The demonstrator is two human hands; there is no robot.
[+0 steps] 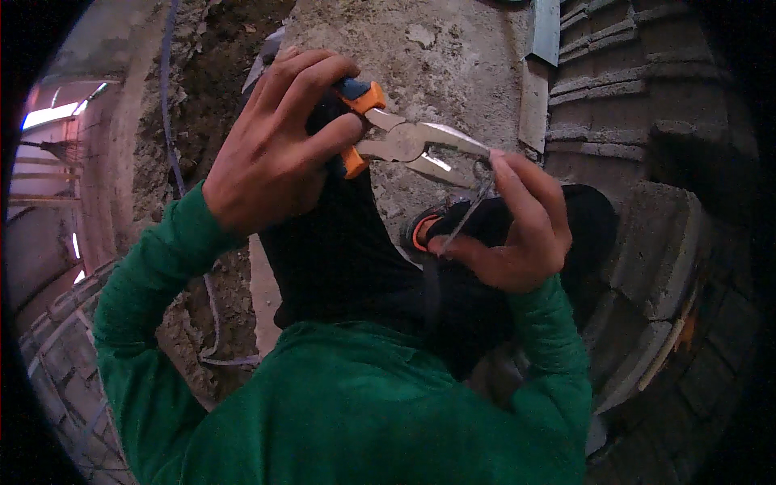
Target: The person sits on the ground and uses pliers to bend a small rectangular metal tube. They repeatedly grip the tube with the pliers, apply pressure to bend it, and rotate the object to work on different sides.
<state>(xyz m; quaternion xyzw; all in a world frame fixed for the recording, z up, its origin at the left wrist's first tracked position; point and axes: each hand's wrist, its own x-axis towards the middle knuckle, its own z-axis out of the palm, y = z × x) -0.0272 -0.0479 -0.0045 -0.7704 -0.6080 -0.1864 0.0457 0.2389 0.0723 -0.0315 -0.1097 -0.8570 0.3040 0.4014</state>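
My left hand (279, 145) is wrapped round the handles of a pair of pliers (406, 144) with orange and dark grips. The metal jaws point right and stand apart. Close to their tips, my right hand (525, 242) pinches a thin piece of bent metal wire (469, 217) between thumb and fingers. The wire's upper end curls near the lower jaw; whether they touch I cannot tell. My right index fingertip is at the upper jaw's tip.
Below my hands are my legs in black trousers (339, 250) and a dark shoe with orange trim (422, 230). Rough concrete ground (404, 48) lies ahead. Grey ridged blocks (598, 89) are stacked at the right. A thin cord (168, 121) runs along the dirt at left.
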